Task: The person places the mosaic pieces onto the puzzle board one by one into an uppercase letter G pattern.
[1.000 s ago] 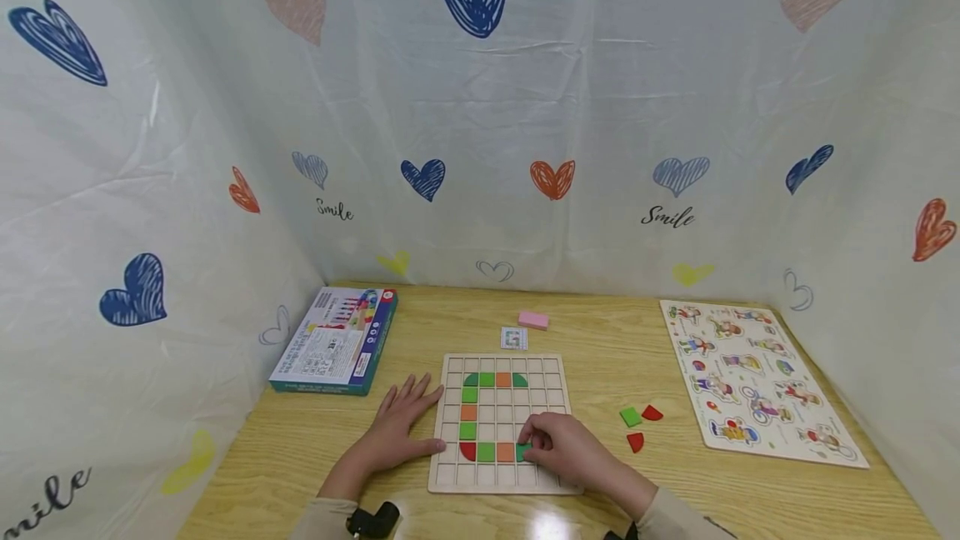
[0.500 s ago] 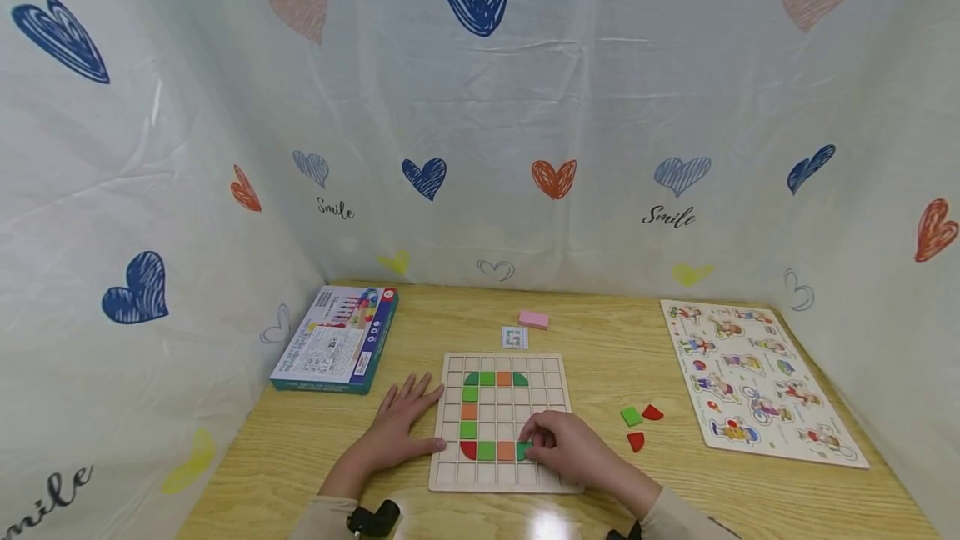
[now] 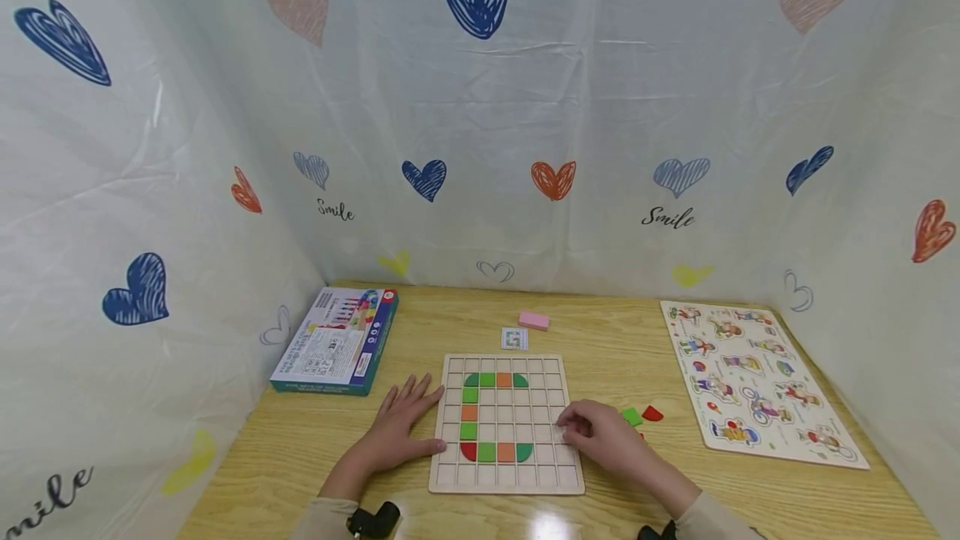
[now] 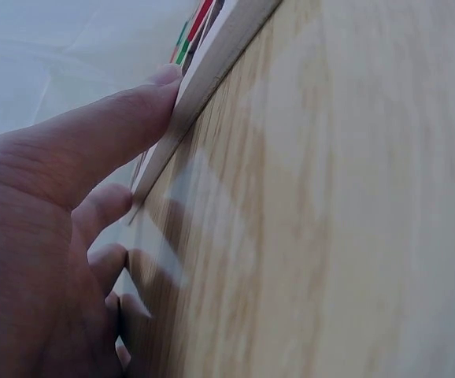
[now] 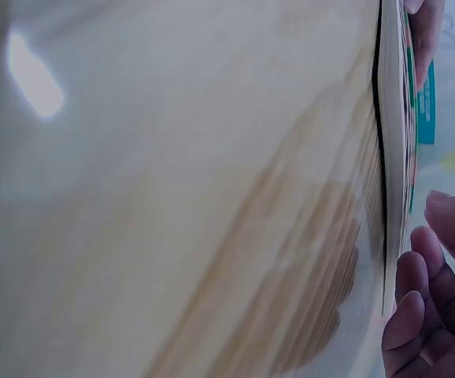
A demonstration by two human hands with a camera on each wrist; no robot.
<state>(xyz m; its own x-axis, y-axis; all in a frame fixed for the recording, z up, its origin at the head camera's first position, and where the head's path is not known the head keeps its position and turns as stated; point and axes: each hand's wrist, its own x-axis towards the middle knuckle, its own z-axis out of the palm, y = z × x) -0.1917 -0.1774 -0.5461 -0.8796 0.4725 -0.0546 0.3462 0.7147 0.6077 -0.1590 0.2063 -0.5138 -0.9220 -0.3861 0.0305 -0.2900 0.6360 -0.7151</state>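
Note:
A wooden grid board (image 3: 546, 471) lies mid-table, with green, orange and red tiles set in a C-shaped pattern. At its lower right end sits a dark green quarter-round tile (image 3: 523, 452). My left hand (image 3: 397, 430) rests flat at the board's left side, fingers spread; in the left wrist view its thumb (image 4: 125, 118) touches the board's edge. My right hand (image 3: 603, 433) is over the board's right edge, fingers loosely bent, with nothing seen between them; the right wrist view shows thumb and fingertips apart. Beyond it lie a green square tile (image 3: 632, 416) and a red quarter-round tile (image 3: 652, 413); another red piece is mostly hidden.
Behind the board are a small pattern card (image 3: 514, 338) and a pink block (image 3: 533, 321). A flat box (image 3: 333, 340) stands at the left. A picture puzzle board (image 3: 757, 382) lies at the right. A heart-print curtain (image 3: 480, 123) encloses the table.
My right hand has let go of the dark green quarter-round tile, which stays in the board. The hand has moved right, toward the loose tiles. The left hand has not moved.

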